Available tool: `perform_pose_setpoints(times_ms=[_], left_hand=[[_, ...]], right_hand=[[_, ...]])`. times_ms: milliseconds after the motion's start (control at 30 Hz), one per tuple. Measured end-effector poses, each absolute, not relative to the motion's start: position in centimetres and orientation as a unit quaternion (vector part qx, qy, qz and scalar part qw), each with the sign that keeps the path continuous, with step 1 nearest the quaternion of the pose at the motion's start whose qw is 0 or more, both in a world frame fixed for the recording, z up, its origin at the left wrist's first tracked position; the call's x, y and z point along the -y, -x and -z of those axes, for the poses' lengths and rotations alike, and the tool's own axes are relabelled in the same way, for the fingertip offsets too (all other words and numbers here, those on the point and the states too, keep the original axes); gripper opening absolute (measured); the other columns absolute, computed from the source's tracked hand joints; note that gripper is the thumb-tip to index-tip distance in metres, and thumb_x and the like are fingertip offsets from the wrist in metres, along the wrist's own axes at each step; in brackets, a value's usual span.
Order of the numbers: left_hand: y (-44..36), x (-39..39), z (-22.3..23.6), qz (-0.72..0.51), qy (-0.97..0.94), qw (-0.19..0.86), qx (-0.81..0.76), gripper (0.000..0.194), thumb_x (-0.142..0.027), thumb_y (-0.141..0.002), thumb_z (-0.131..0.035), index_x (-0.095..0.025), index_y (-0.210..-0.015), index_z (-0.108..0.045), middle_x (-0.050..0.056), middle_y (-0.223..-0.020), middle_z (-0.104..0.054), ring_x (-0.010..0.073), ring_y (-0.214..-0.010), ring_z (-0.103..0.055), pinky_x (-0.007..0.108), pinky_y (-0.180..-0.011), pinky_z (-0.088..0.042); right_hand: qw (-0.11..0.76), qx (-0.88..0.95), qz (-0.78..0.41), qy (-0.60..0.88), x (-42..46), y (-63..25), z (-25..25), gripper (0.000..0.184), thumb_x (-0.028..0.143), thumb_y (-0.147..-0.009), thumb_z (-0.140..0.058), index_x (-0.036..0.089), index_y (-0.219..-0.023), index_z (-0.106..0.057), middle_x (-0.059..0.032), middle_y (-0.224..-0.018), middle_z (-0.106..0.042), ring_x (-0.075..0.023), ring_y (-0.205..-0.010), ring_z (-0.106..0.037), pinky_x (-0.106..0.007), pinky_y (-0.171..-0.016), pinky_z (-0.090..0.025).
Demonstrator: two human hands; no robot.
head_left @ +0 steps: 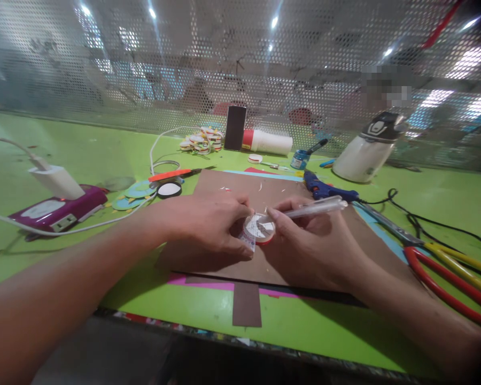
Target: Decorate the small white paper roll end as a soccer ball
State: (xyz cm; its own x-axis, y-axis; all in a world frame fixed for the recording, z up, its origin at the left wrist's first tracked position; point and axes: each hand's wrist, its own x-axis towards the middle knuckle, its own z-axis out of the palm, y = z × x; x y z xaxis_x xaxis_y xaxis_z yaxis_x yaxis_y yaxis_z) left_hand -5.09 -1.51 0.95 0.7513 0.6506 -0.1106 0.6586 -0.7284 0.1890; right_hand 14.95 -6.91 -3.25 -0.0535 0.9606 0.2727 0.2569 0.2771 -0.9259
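Note:
My left hand point(208, 224) reaches in from the left, with thumb and fingers closed on the edge of a small round white disc point(265, 231) with a red rim. A small triangular patterned piece point(249, 241) shows by the left thumb, against the disc. My right hand point(312, 235) grips a slim, clear-barrelled pen point(316, 207), its tip pointing at the disc's face. The tip itself is too small to make out clearly. Both hands are over a brown board point(216, 267) lying on the green table point(160, 305).
A blue glue gun point(328, 188) and large red-and-yellow-handled scissors point(436, 264) lie to the right. Left are a purple power block point(60, 208), white cables and an orange cutter point(170, 175). A phone point(235, 127), a blue jar point(300, 159) and a bottle point(364, 155) stand behind.

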Motion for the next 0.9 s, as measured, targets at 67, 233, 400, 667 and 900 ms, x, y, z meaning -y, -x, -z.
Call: perform_pose_setpoints(times_ms=[67, 233, 400, 667, 900], left_hand=[[5.11, 1.47, -0.93, 0.016, -0.932, 0.115, -0.342, 0.043, -0.061, -0.083, -0.066, -0.029, -0.110, -0.071, 0.005, -0.119, -0.066, 0.0256, -0.104, -0.064, 0.035, -0.090, -0.048], [5.15, 1.42, -0.96, 0.018, -0.932, 0.121, -0.340, 0.042, -0.061, -0.083, -0.065, -0.028, -0.109, -0.070, 0.005, -0.120, -0.065, 0.0257, -0.104, -0.064, 0.036, -0.090, -0.048], [5.07, 1.49, -1.07, 0.023, -0.928, 0.127, -0.350, 0.044, -0.060, -0.082, -0.066, -0.028, -0.111, -0.070, 0.005, -0.120, -0.066, 0.0252, -0.104, -0.064, 0.035, -0.093, -0.049], [5.06, 1.48, -1.05, 0.031, -0.930, 0.115, -0.348, 0.044, -0.061, -0.083, -0.063, -0.029, -0.113, -0.069, 0.004, -0.124, -0.065, 0.0253, -0.105, -0.064, 0.036, -0.093, -0.048], [5.07, 1.44, -1.04, 0.028, -0.932, 0.116, -0.343, 0.046, -0.062, -0.083, -0.065, -0.028, -0.113, -0.070, 0.006, -0.123, -0.065, 0.0261, -0.104, -0.064, 0.036, -0.091, -0.049]], right_hand=[[0.501, 0.622, -0.346, 0.492, 6.94, -14.93, 3.12, 0.024, 0.043, -0.086, -0.070, 0.022, -0.076, -0.065, -0.0013, -0.067, -0.068, -0.0180, -0.065, -0.065, -0.030, -0.059, -0.051], [0.501, 0.621, -0.323, 0.510, 6.94, -14.96, 3.06, 0.026, 0.045, -0.085, -0.071, 0.022, -0.074, -0.064, -0.0025, -0.066, -0.068, -0.0199, -0.065, -0.066, -0.031, -0.058, -0.052], [0.494, 0.627, -0.336, 0.500, 6.85, -15.04, 3.46, 0.026, 0.045, -0.087, -0.067, 0.023, -0.075, -0.064, -0.0028, -0.068, -0.069, -0.0203, -0.066, -0.067, -0.032, -0.060, -0.054], [0.483, 0.627, -0.347, 0.503, 6.78, -15.02, 3.60, 0.027, 0.047, -0.087, -0.066, 0.023, -0.076, -0.063, -0.0021, -0.068, -0.067, -0.0190, -0.066, -0.065, -0.031, -0.060, -0.052], [0.482, 0.621, -0.355, 0.506, 6.81, -14.98, 3.56, 0.028, 0.049, -0.086, -0.069, 0.023, -0.076, -0.063, -0.0020, -0.068, -0.067, -0.0191, -0.066, -0.065, -0.031, -0.060, -0.051]])
